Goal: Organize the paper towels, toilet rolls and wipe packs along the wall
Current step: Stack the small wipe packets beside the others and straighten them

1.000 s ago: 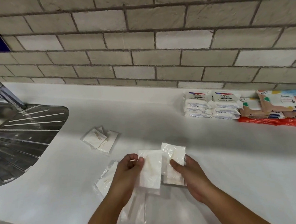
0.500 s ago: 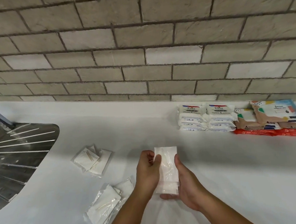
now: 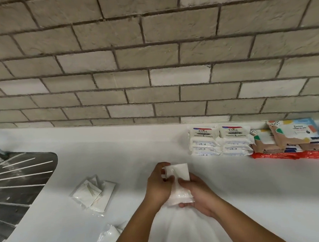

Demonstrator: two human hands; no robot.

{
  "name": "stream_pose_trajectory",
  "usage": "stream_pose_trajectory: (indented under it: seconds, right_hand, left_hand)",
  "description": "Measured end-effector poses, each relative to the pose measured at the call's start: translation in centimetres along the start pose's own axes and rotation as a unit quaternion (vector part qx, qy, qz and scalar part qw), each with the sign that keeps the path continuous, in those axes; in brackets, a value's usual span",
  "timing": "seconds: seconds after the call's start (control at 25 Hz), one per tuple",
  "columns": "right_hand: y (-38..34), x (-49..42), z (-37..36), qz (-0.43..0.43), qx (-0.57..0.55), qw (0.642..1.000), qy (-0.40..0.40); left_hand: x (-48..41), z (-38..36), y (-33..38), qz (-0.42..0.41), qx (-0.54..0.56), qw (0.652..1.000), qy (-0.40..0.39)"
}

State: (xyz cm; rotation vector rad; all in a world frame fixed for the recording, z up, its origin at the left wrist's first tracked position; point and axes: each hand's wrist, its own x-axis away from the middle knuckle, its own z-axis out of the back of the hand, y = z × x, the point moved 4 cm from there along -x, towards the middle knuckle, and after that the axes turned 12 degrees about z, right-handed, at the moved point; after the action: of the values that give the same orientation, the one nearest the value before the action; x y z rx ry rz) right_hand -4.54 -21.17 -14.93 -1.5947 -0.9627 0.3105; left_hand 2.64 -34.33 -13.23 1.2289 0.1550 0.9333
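Both hands hold a small stack of clear-wrapped white napkin packets (image 3: 178, 183) above the white counter (image 3: 252, 190). My left hand (image 3: 158, 182) grips the stack's left edge near the top. My right hand (image 3: 197, 195) cups it from the right and underneath, thumb on the front. Two stacks of white Dove wipe packs (image 3: 219, 141) stand against the brick wall at the right. Beside them lie colourful wipe packs (image 3: 294, 134) on top of red packs (image 3: 291, 154).
A loose pile of napkin packets (image 3: 93, 194) lies left of my hands. Another packet (image 3: 108, 240) sits at the bottom edge by my left forearm. The steel sink drainer (image 3: 18, 181) takes up the left side. The brick wall (image 3: 151, 56) runs along the counter's back.
I brought two separate packets together into one stack held in both hands. The view has tilted up and shifted right, so the sink and loose packets sit lower and further left.
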Motion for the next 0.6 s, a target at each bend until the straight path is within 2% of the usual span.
stream_pose_trajectory:
  seconds: [0.12, 0.24, 0.4, 0.48, 0.6]
  right_hand:
    - [0.2, -2.3, 1.0, 0.014, -0.032, 0.993, 0.116]
    - [0.2, -4.0, 1.8, 0.038, -0.047, 0.981, 0.186]
    - [-0.6, -6.5, 1.7, 0.043, -0.078, 0.978, 0.189]
    - [-1.0, -7.7, 1.5, 0.040, -0.071, 0.981, 0.178]
    - [-1.0, -9.1, 1.6, 0.026, -0.016, 0.978, 0.206]
  left_hand:
    - [-2.4, 0.2, 1.2, 0.027, 0.046, 0.998, 0.036]
    - [-4.8, -0.7, 2.0, 0.069, 0.062, 0.996, 0.000]
    - [-6.9, -2.5, 1.0, 0.183, 0.160, 0.967, -0.075]
    - [-7.9, -3.0, 0.5, 0.188, 0.164, 0.967, -0.054]
    - [-9.2, -3.3, 0.8, 0.178, 0.111, 0.978, 0.006]
